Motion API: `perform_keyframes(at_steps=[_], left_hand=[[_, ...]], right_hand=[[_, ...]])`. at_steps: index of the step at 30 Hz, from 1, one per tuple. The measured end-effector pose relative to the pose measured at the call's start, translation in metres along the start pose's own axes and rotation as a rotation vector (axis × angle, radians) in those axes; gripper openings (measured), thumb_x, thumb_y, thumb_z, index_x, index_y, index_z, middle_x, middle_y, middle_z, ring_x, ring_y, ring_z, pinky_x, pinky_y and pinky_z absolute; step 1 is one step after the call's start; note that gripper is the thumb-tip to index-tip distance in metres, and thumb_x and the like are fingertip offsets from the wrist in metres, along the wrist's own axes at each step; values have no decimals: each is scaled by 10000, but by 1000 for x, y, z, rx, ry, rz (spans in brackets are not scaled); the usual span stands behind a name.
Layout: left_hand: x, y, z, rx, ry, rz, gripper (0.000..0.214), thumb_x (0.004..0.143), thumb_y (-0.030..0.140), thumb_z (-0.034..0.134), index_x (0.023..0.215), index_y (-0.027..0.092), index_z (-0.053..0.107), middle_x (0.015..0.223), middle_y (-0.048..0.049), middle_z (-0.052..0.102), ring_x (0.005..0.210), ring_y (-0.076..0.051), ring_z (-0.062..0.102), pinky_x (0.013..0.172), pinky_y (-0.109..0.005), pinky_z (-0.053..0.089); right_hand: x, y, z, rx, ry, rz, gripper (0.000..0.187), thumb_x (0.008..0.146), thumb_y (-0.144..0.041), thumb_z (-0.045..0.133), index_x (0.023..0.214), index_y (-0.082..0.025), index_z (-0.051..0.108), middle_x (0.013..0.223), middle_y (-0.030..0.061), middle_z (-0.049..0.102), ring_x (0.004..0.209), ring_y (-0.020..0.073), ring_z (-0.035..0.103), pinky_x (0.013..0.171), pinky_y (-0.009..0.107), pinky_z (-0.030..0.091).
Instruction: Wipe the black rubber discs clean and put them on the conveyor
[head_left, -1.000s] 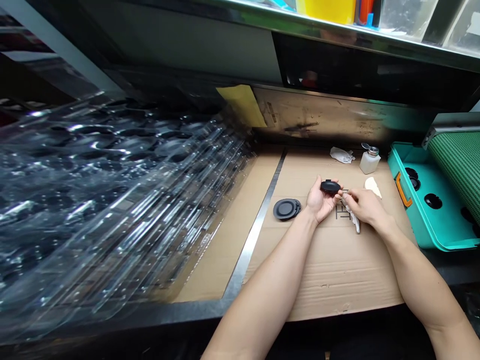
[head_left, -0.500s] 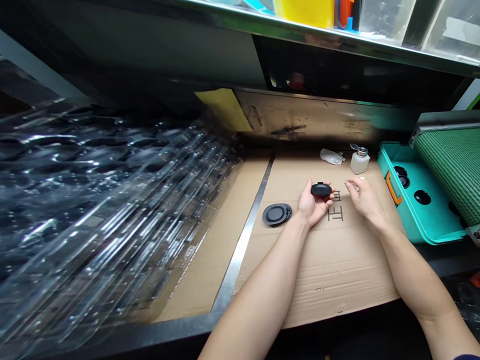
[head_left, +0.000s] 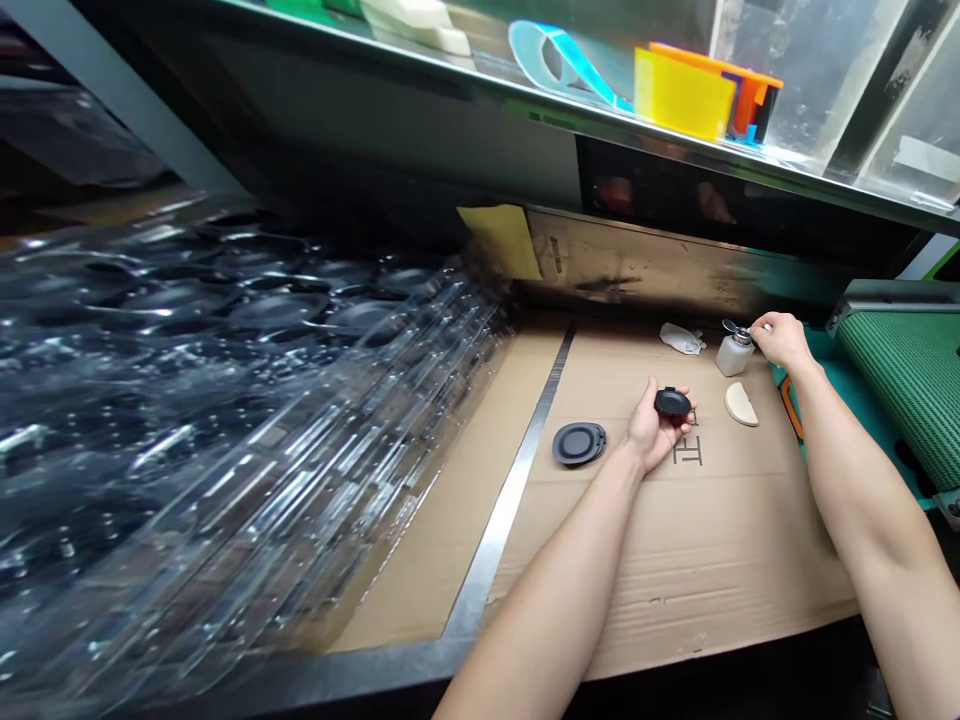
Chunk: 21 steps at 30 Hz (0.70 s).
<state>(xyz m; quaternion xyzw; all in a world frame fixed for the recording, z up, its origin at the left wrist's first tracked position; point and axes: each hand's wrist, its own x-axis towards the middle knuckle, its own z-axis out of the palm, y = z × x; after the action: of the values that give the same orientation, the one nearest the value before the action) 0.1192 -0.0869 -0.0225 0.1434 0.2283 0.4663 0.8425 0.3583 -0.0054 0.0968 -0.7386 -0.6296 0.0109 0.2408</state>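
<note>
**Left hand (head_left: 651, 430) cradles a black oval disc (head_left: 672, 403); right hand (head_left: 780, 340) at a pump bottle (head_left: 734, 353)**

The corrugated cardboard sheet (head_left: 697, 570) on the worktop (head_left: 285, 672) gives open room in front of both forearms, out to its near edge. A steel strip (head_left: 507, 500) bounds it on the left, beyond which a stack of clear plastic trays (head_left: 225, 390) fills that side. A teal case (head_left: 806, 385) with a green mat (head_left: 900, 380) closes the right side, just past the right hand. A round black disc (head_left: 578, 443) lies left of the left hand, a cream half-round pad (head_left: 741, 404) lies below the bottle, and a crumpled white cloth (head_left: 681, 339) sits beside the bottle.

Compared with the earlier frame, the right hand has left the disc and moved up and out, so the hands now stand well apart.

The left hand is palm-up, its curled fingers (head_left: 688, 414) holding the disc above printed characters (head_left: 688, 451). The right hand's fingers (head_left: 759, 328) are bent at the bottle's metal pump top; whether they touch it, I cannot tell.
</note>
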Motion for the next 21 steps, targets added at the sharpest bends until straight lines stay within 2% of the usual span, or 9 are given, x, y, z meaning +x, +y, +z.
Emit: perform_keyframes(at_steps=[5,10,14,21], left_hand=[[3,-1,-1,3,4,6,599,996,653,379,1007,117,647,814,-159,680,592,-174,607,496,-249,436],[3,-1,0,9,10,4,605,995,656,379,1002,115,649,816,-164,680,590,-171,602,504,-251,440],[3,-1,0,11,17,9,604,991,657,389,1001,113,651,825,-169,681,593,-175,604,504,-257,441],[2,-1,1,17,4,10,600,993,656,385,1004,117,649,824,-160,682,597,-171,606,518,-259,457]], right_hand=[[8,-1,-5,-30,-86,-12,205,831,-223,635,933,-162,803,808,67,727,749,162,630,757,273,488],[22,-9,-9,-160,-150,-78,184,807,-195,677,920,-147,815,864,102,738,760,166,640,761,272,492],[31,-15,-10,-237,-196,-72,170,792,-173,702,917,-163,816,861,101,743,743,173,645,740,277,500],[26,-19,-8,-262,-211,-93,186,793,-152,683,918,-165,820,872,112,743,787,185,660,750,275,508]])
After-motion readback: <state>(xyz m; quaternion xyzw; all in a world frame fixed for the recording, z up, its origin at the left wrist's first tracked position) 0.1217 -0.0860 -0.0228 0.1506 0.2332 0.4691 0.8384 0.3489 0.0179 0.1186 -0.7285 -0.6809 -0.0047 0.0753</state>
